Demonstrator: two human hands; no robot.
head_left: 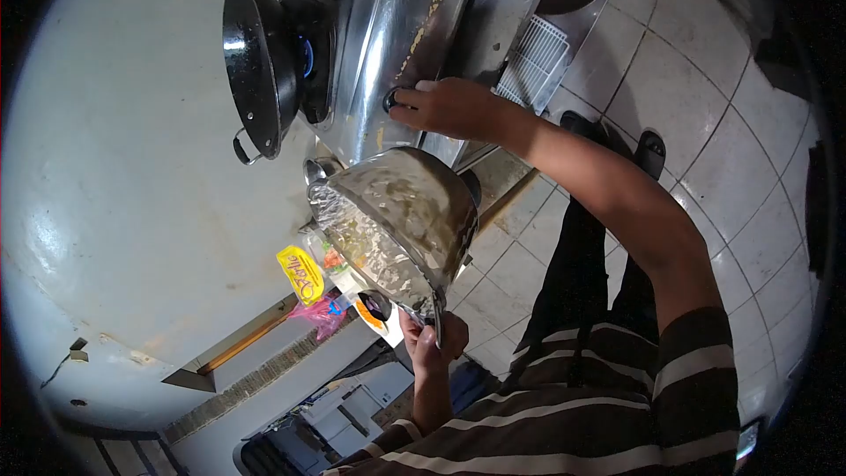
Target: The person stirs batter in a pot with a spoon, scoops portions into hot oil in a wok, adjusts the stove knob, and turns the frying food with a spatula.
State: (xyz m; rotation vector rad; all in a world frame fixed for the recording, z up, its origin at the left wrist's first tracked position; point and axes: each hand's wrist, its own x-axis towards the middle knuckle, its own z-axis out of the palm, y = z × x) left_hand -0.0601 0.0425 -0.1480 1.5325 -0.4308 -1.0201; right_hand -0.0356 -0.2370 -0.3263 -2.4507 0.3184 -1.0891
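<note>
The view is turned on its side. My right hand (441, 108) reaches to the stove's front panel, its fingers closed around a black stove knob (390, 100). My left hand (434, 337) grips the rim end of a large shiny metal bowl (414, 189), thumb against the edge. Inside the bowl the surface is bright and rippled; I cannot tell whether it is liquid or only reflections. A black wok (258, 70) with two handles sits on the burner (319, 62), where a small blue flame shows.
Beside the bowl are a yellow packet (300, 274), a pink plastic bag (321, 317) and a small metal container (320, 169). A white wire rack (534, 60) lies on the lower shelf. Below is a tiled floor (687, 97); a wall (115, 159) stands behind the stove.
</note>
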